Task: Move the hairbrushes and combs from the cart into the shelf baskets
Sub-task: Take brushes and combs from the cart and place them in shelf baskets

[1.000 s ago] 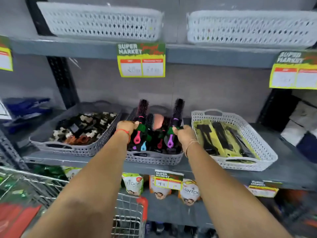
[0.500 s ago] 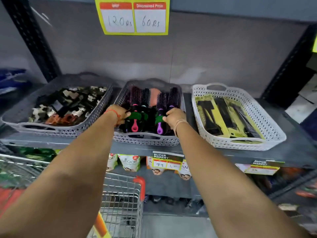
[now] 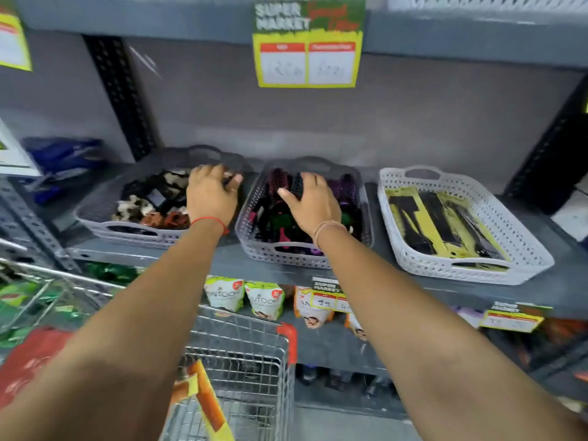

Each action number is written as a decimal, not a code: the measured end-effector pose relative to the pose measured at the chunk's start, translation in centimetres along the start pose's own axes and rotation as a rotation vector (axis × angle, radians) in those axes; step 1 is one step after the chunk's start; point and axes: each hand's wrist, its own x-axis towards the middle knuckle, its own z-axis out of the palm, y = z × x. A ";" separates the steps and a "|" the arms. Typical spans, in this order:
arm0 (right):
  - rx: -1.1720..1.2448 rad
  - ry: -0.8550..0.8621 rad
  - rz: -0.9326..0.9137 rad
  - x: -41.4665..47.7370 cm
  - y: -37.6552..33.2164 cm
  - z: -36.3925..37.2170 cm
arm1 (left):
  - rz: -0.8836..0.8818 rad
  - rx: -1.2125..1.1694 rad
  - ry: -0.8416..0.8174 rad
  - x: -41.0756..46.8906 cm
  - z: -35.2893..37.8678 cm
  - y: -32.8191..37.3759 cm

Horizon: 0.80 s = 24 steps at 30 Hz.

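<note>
Now both hands, left (image 3: 211,194) and right (image 3: 313,202), hover spread, empty, over baskets.

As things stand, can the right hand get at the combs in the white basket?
Probably yes. The right hand rests open over the brushes in the middle basket; the white basket sits just to its right, open-topped, with nothing over the combs.
</note>
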 end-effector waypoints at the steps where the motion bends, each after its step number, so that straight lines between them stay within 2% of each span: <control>1: 0.079 -0.009 -0.078 -0.5 -2.8 0.5 | -0.059 -0.054 0.108 -0.5 -2.3 -1.8; 3: 0.270 -0.045 -0.129 -1.4 -6.6 1.7 | -0.212 -0.166 0.260 -1.9 -4.6 -5.3; 4: 0.378 -0.119 -0.124 -2.2 -8.5 2.7 | -0.298 -0.195 0.285 -3.2 -5.5 -7.3; 6: 0.531 -0.383 -0.098 -4.4 -11.9 5.5 | -0.467 -0.228 0.251 -6.4 -6.8 -11.7; 8: 0.545 -0.661 -0.098 -6.4 -14.1 9.3 | -0.632 -0.236 0.172 -9.8 -7.1 -15.9; 11: 0.450 -1.037 -0.069 -8.9 -15.3 15.3 | -0.878 -0.391 0.075 -15.6 -6.1 -20.7; 15: 0.227 -1.319 0.000 -11.1 -13.0 23.3 | -1.253 -0.463 -0.009 -22.7 -3.7 -25.5; 18: 0.134 -1.442 0.068 -12.4 -10.0 28.7 | -1.481 -0.407 -0.038 -26.4 -1.7 -27.8; 22: -0.040 -1.544 -0.097 -14.1 -6.0 34.9 | -1.661 -0.279 -0.072 -30.0 2.4 -29.1; 24: -0.096 -1.587 -0.205 -15.0 -4.0 37.8 | -1.686 -0.221 -0.080 -31.2 4.8 -29.3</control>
